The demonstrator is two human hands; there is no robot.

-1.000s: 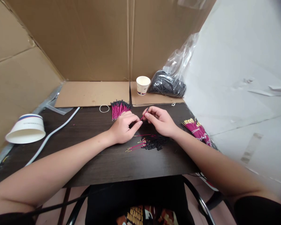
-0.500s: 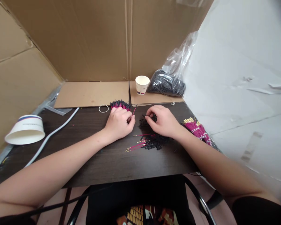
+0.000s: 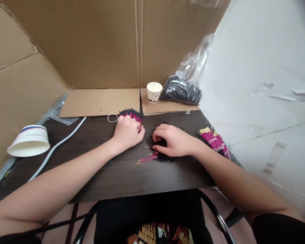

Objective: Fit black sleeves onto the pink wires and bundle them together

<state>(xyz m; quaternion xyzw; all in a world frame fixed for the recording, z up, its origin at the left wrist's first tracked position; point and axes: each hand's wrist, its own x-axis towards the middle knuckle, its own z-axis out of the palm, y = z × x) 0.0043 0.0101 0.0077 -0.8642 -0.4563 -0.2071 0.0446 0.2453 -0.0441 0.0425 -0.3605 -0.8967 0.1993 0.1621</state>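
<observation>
My left hand (image 3: pixel 128 132) lies knuckles-up on the dark table (image 3: pixel 111 176), its curled fingers against a fanned pile of magenta wires with black sleeves (image 3: pixel 130 114). Whether a wire is still between the fingers is hidden. My right hand (image 3: pixel 171 139) rests palm-down on a heap of small black sleeves (image 3: pixel 165 157), fingertips and thumb bent into it. A few loose magenta wires with gold tips (image 3: pixel 146 158) lie just left of that heap. A bundle of gold-tipped magenta wires (image 3: pixel 213 139) sits to the right of my right wrist.
A white rubber band (image 3: pixel 113 118) lies left of the wire pile. A paper cup (image 3: pixel 154 92) and a plastic bag of black parts (image 3: pixel 181 90) stand at the back. A tipped paper bowl (image 3: pixel 29 141) and white cable (image 3: pixel 58 144) lie left. Cardboard walls enclose the table.
My left hand carried a single magenta wire from between both hands back to the fanned pile. My right hand dropped down and left onto the black sleeve heap.
</observation>
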